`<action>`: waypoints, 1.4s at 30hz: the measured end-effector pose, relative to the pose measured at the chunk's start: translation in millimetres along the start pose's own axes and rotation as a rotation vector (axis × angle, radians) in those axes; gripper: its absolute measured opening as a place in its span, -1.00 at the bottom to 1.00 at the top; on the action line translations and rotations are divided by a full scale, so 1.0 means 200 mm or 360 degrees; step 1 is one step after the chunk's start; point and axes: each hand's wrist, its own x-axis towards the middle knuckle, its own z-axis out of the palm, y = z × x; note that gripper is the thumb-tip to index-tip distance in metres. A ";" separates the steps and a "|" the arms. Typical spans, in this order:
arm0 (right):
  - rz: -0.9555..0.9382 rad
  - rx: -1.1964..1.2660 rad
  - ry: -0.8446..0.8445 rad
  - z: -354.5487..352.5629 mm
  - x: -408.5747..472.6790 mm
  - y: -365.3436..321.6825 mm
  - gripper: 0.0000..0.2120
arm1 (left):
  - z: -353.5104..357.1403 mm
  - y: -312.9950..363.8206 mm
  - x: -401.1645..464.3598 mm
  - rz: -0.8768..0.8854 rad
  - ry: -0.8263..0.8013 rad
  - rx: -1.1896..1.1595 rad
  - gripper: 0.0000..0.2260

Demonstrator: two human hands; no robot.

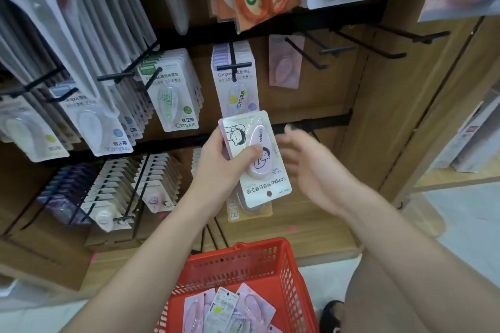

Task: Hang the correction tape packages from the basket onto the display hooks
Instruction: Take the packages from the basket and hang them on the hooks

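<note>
You face a wooden display wall (378,105) with black hooks, most of them loaded with carded stationery. Your left hand (224,167) has its thumb curled over the blister and its fingers wrapped behind, gripping a small stack of pink correction tape packages (254,159), held upside down in front of the middle rail. Your right hand (305,167) hovers just beside the stack, fingers loose and spread, holding nothing; it is blurred. Up right, 1 pink package (285,62) hangs on a hook (305,53), with bare hooks (370,44) beside it. Below, the red basket (243,262) holds more packages (230,311).
</note>
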 end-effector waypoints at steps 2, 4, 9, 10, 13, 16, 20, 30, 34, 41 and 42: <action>-0.0002 0.0000 -0.0220 0.05 -0.10 0.06 -0.62 | 0.02 0.01 -0.01 0.0013 0.0007 0.0010 -0.65; -0.0054 -0.0059 -0.0203 0.08 -0.14 0.09 -0.59 | 0.04 0.01 -0.02 0.0029 0.0012 0.0033 -0.66; -0.0211 -0.0135 -0.0006 0.10 -0.16 0.15 -0.57 | 0.07 0.01 -0.04 -0.0049 0.0030 -0.0129 -0.65; -0.0222 -0.0086 0.0025 0.11 -0.16 0.16 -0.51 | 0.08 0.01 -0.05 -0.0061 0.0016 -0.0133 -0.67; -0.0289 0.0020 0.0152 0.11 -0.15 0.17 -0.49 | 0.09 0.00 -0.07 -0.0092 -0.0032 0.0029 -0.66; -0.0330 0.0009 0.0185 0.13 -0.13 0.17 -0.53 | 0.09 -0.01 -0.10 -0.0147 -0.0088 0.0103 -0.55; -0.0206 0.0202 0.0085 0.14 -0.13 0.19 -0.58 | 0.07 -0.01 -0.12 -0.0147 -0.0085 0.0108 -0.71; -0.0074 0.0419 0.0165 0.12 -0.12 0.15 -0.72 | 0.04 -0.01 -0.13 -0.0096 -0.0093 0.0244 -0.76; 0.0010 0.0403 0.0159 0.08 -0.11 0.12 -0.67 | 0.03 -0.04 -0.13 -0.0164 -0.0069 0.0161 -0.79; -0.0170 0.0356 0.0455 0.01 -0.11 0.09 -0.66 | 0.00 -0.07 -0.10 -0.0230 0.0063 -0.0082 -0.79; -0.0217 0.0314 0.0490 -0.01 -0.11 0.08 -0.66 | 0.00 -0.07 -0.09 -0.0218 0.0060 -0.0061 -0.79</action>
